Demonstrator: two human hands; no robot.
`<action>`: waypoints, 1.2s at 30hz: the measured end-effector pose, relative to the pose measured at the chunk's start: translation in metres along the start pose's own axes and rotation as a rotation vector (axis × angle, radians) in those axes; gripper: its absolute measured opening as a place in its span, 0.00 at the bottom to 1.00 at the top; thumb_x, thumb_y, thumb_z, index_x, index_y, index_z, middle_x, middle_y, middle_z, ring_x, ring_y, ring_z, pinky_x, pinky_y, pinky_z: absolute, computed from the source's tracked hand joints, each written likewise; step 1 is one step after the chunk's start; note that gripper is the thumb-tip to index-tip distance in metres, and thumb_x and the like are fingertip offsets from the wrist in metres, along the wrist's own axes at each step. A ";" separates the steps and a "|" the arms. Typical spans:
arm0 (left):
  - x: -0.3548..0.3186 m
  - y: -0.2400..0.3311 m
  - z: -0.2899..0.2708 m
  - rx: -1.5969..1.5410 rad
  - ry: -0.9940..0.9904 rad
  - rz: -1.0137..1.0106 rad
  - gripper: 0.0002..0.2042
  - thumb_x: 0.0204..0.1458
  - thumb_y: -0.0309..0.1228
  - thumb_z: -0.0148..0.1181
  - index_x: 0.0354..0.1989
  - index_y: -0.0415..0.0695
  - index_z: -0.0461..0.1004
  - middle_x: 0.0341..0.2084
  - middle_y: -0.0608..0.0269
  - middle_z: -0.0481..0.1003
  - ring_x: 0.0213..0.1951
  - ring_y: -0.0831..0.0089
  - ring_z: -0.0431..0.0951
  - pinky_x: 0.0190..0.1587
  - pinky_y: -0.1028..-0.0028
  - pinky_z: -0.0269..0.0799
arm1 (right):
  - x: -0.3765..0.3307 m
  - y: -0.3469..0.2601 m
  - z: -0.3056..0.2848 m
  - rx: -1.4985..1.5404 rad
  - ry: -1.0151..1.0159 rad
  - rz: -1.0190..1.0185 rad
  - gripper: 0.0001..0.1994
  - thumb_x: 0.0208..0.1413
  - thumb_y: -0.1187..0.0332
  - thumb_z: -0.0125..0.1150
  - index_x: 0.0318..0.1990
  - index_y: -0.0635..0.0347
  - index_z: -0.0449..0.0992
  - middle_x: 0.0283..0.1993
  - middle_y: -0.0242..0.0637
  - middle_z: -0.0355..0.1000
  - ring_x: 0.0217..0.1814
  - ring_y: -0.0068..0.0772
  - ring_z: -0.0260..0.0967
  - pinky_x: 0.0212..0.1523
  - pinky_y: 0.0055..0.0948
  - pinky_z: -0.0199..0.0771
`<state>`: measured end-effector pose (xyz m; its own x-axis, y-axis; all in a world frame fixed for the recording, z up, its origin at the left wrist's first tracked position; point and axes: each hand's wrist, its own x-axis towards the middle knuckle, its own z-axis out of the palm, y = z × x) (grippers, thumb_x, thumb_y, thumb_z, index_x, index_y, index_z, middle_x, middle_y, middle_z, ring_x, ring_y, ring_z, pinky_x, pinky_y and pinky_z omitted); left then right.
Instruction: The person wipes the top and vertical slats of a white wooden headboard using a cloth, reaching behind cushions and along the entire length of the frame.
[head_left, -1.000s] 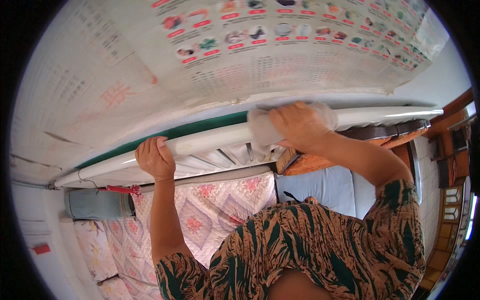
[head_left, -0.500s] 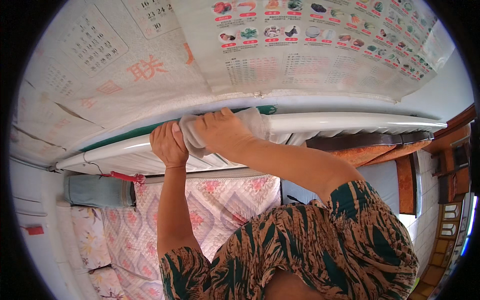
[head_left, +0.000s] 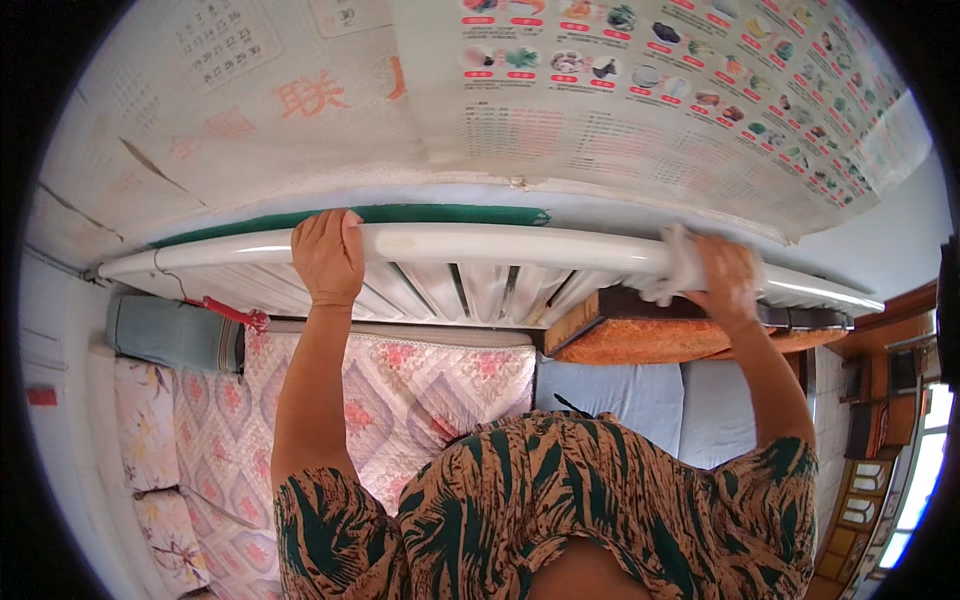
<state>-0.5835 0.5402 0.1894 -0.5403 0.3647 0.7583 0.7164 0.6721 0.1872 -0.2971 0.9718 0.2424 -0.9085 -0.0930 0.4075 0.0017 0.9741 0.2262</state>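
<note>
A long white radiator (head_left: 500, 242) with a rounded top pipe and upright columns runs across the view along the wall. My left hand (head_left: 328, 260) is wrapped over its top pipe, left of the middle. Well to the right, my right hand (head_left: 730, 272) presses a greyish-white cloth (head_left: 680, 266) around the same pipe. The cloth is bunched, and its edge hangs down the front on the hand's left side. Slight motion blur softens the right fingers, and part of the cloth lies hidden under them.
Behind the radiator shows a green strip (head_left: 440, 214) below wall posters (head_left: 600, 150). A floral quilt (head_left: 300, 400) lies below, next to a grey-blue cushion (head_left: 170, 332). An orange-brown padded seat back (head_left: 640, 340) stands under the right part. A red-wrapped object (head_left: 235, 312) hangs by a cord.
My right hand has slid the cloth far to the right along the pipe, away from my left hand. The left hand still grips the pipe at about the same place.
</note>
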 end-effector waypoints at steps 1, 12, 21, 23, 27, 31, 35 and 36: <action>-0.001 0.000 0.000 0.017 -0.002 -0.003 0.13 0.59 0.33 0.46 0.26 0.45 0.73 0.24 0.61 0.74 0.31 0.59 0.72 0.43 0.63 0.65 | -0.009 0.013 -0.007 0.005 -0.041 0.042 0.38 0.27 0.60 0.78 0.53 0.60 0.71 0.51 0.41 0.73 0.53 0.45 0.70 0.55 0.44 0.64; 0.000 0.004 -0.004 0.029 0.077 -0.042 0.11 0.57 0.33 0.49 0.26 0.44 0.73 0.24 0.60 0.74 0.31 0.58 0.72 0.43 0.63 0.65 | 0.013 -0.016 -0.012 -0.074 -0.220 0.076 0.39 0.29 0.55 0.78 0.52 0.60 0.68 0.46 0.40 0.71 0.51 0.41 0.67 0.55 0.43 0.62; 0.002 0.005 -0.010 0.002 0.064 -0.036 0.10 0.57 0.34 0.50 0.28 0.45 0.74 0.25 0.63 0.74 0.32 0.62 0.72 0.43 0.64 0.64 | 0.131 -0.165 0.019 0.071 -0.125 -0.189 0.30 0.40 0.50 0.70 0.46 0.60 0.69 0.36 0.36 0.71 0.40 0.35 0.70 0.45 0.35 0.63; 0.002 0.006 -0.007 -0.040 0.035 -0.039 0.10 0.58 0.35 0.50 0.29 0.46 0.75 0.26 0.64 0.74 0.33 0.63 0.72 0.44 0.64 0.64 | 0.155 -0.202 0.030 0.081 -0.116 -0.206 0.29 0.40 0.51 0.70 0.45 0.61 0.69 0.37 0.36 0.71 0.40 0.35 0.70 0.44 0.35 0.63; 0.008 0.013 -0.020 -0.177 -0.073 -0.070 0.13 0.62 0.39 0.45 0.36 0.48 0.76 0.31 0.64 0.76 0.36 0.63 0.72 0.46 0.63 0.62 | 0.193 -0.253 0.032 0.177 -0.130 -0.216 0.26 0.42 0.54 0.69 0.43 0.61 0.69 0.37 0.39 0.71 0.40 0.37 0.70 0.44 0.35 0.64; 0.011 0.011 -0.021 -0.310 -0.036 -0.137 0.13 0.61 0.37 0.47 0.45 0.45 0.75 0.40 0.59 0.77 0.43 0.61 0.72 0.51 0.63 0.61 | 0.226 -0.298 0.049 0.099 -0.123 -0.244 0.20 0.49 0.58 0.62 0.45 0.62 0.69 0.36 0.40 0.72 0.40 0.38 0.71 0.43 0.35 0.63; 0.002 0.027 -0.019 -0.214 0.282 -0.154 0.14 0.57 0.31 0.50 0.49 0.40 0.73 0.48 0.49 0.72 0.51 0.50 0.69 0.61 0.58 0.55 | 0.240 -0.314 0.043 0.243 -0.189 -0.130 0.14 0.54 0.63 0.54 0.46 0.60 0.72 0.42 0.39 0.74 0.48 0.38 0.71 0.48 0.39 0.64; -0.012 0.028 -0.012 -0.330 0.271 -0.145 0.16 0.58 0.33 0.49 0.51 0.41 0.72 0.50 0.50 0.72 0.53 0.51 0.69 0.63 0.57 0.52 | 0.238 -0.314 0.045 0.276 -0.193 -0.129 0.14 0.54 0.63 0.54 0.46 0.60 0.72 0.43 0.40 0.74 0.50 0.38 0.71 0.48 0.39 0.64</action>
<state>-0.5514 0.5467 0.1933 -0.5419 0.0710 0.8375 0.7682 0.4462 0.4592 -0.5326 0.6536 0.2284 -0.9560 -0.2038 0.2108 -0.2070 0.9783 0.0068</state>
